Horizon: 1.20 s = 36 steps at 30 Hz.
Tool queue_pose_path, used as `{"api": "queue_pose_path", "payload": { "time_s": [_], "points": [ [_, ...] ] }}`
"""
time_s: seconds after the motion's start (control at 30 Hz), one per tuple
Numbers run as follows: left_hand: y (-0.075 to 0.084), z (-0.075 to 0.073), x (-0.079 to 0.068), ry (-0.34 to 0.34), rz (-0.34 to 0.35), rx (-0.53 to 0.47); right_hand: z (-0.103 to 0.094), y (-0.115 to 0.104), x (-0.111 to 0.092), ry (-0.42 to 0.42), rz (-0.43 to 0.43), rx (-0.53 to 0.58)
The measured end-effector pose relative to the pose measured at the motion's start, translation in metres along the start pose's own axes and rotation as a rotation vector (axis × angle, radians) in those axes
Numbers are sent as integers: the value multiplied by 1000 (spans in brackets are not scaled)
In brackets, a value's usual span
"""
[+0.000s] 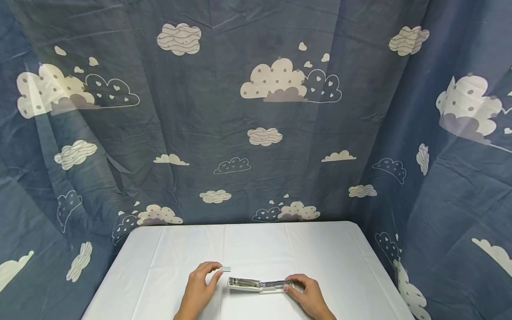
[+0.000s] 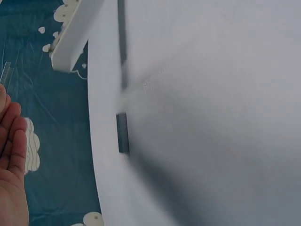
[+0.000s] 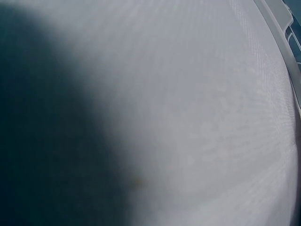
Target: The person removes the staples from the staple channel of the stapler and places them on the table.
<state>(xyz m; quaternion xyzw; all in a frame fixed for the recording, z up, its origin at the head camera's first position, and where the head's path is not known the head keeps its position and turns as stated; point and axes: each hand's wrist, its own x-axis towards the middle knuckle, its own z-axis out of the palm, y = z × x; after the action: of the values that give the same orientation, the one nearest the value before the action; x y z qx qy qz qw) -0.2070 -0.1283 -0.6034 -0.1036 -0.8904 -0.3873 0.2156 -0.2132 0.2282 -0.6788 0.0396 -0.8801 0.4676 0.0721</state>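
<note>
A white stapler [image 1: 245, 285] lies opened out flat, its metal inside facing up, above the white tabletop in the head view. My right hand [image 1: 310, 297] grips its right end between thumb and fingers. To the left of the stapler, my left hand [image 1: 198, 286] pinches a small strip of staples [image 1: 226, 269] by one end, just beyond the stapler's left end. The left wrist view shows the staple strip [image 2: 6, 74] at the left fingertips, with the pale stapler body [image 2: 73, 40] nearby. Only a white edge of the stapler [image 3: 278, 35] appears in the right wrist view.
A white cloth with fold lines covers the table [image 1: 256, 246]. Behind it and on both sides hangs a dark blue curtain [image 1: 224, 120] printed with clouds. Shadows of the stapler and strip fall on the cloth in the left wrist view.
</note>
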Motion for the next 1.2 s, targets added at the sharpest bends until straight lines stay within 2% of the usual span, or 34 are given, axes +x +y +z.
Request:
{"api": "queue_pose_path", "payload": {
  "time_s": [0.17,0.4,0.73,1.03,1.2],
  "points": [
    [-8,-7,-5,16,-29,7,-1,0,0,6,-6,-8],
    [-27,-20,-17,-12,-105,36,0,-4,-1,30,-23,-9],
    [-53,-34,-29,17,-138,95,-1,-5,1,14,-16,-21],
    [-61,-37,-34,-65,-237,71,0,-2,1,21,-26,-23],
    [-66,-37,-37,-98,-277,80,1,-1,1,39,-59,-34]
  ]
}}
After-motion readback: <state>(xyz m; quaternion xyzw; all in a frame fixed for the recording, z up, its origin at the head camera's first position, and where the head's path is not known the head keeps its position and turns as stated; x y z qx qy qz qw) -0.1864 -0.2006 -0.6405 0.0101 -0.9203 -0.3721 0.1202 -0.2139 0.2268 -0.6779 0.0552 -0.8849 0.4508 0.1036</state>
